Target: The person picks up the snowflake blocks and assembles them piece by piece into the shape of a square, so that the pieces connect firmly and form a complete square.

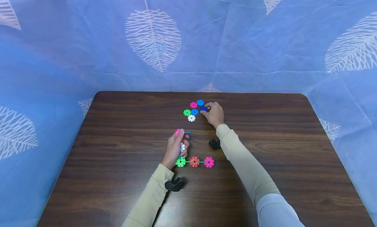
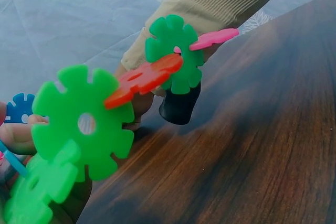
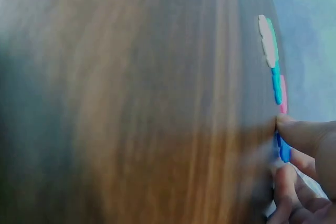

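My left hand (image 1: 173, 150) grips a chain of slotted plastic discs joined edge to edge. Under the thumb is a pink disc (image 1: 178, 132), with a blue disc (image 1: 188, 133) jutting edge-on to the right. A white disc (image 1: 183, 147) shows partly behind the fingers. From the green disc (image 1: 180, 161) below, the chain turns right through a red disc (image 1: 194, 161) to a pink end disc (image 1: 209, 162); other green discs link them. Farther forward, my right hand (image 1: 215, 114) pinches a dark blue disc (image 1: 203, 108) between thumb and fingers, at the edge of the loose discs.
Loose discs lie together near the table's far side: a white disc (image 1: 191, 118), a green disc (image 1: 187, 112), a pink disc (image 1: 193, 104) and blue ones (image 1: 200, 103). A leaf-patterned blue cloth (image 1: 200, 50) hangs beyond the brown table (image 1: 117, 138).
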Action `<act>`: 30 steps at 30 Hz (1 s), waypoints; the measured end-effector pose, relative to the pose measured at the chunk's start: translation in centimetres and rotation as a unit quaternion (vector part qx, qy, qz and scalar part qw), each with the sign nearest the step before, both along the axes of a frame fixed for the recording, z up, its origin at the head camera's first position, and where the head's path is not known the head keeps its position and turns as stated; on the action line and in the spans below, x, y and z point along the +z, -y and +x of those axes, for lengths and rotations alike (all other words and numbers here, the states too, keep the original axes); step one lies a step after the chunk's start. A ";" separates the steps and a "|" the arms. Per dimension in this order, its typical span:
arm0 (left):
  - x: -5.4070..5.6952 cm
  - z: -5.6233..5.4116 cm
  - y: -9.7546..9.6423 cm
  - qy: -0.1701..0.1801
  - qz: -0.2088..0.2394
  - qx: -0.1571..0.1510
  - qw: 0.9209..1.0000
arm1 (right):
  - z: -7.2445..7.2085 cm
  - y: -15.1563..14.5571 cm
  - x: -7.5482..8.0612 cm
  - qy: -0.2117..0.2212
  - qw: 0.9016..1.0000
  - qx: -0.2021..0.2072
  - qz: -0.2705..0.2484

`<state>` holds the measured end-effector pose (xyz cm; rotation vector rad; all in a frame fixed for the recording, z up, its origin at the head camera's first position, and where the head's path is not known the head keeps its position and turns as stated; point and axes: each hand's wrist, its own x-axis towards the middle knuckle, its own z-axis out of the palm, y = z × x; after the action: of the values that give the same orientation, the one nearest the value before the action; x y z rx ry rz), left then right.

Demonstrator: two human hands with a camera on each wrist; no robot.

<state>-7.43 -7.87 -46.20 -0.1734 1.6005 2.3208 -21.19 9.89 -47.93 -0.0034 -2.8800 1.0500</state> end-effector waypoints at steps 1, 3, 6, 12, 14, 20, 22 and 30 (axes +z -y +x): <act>0.3 0.1 0.0 0.000 0.000 -0.001 1.000 | 0.0 -0.1 0.0 0.003 1.000 -0.001 -0.007; 0.9 0.3 -0.1 -0.002 -0.002 -0.002 1.000 | 0.1 -0.3 0.0 0.010 1.000 -0.002 -0.018; 1.6 0.6 -0.1 -0.006 -0.002 -0.004 1.000 | 0.2 -0.7 -0.1 0.019 0.999 0.000 -0.039; 1.7 0.7 -0.2 -0.017 -0.002 -0.007 1.000 | 0.6 -1.9 0.2 0.021 0.994 0.014 -0.104; 1.8 0.6 -0.1 -0.021 -0.002 -0.006 1.000 | 1.1 -2.5 0.3 0.029 0.991 0.029 -0.129; 1.3 0.1 -0.1 -0.016 -0.014 -0.007 1.000 | 3.5 -3.8 1.3 0.069 0.976 0.081 -0.189; 0.8 -0.1 -0.1 -0.011 -0.014 -0.009 1.000 | 4.6 -4.0 1.9 0.080 0.971 0.097 -0.204; -0.2 -0.1 -0.4 -0.012 -0.002 0.014 1.000 | 8.2 -3.9 4.5 0.110 0.938 0.160 -0.289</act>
<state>-7.54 -7.46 -46.45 -0.1709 1.6243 2.3498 -12.99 13.82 -43.46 0.3426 -2.6807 2.0410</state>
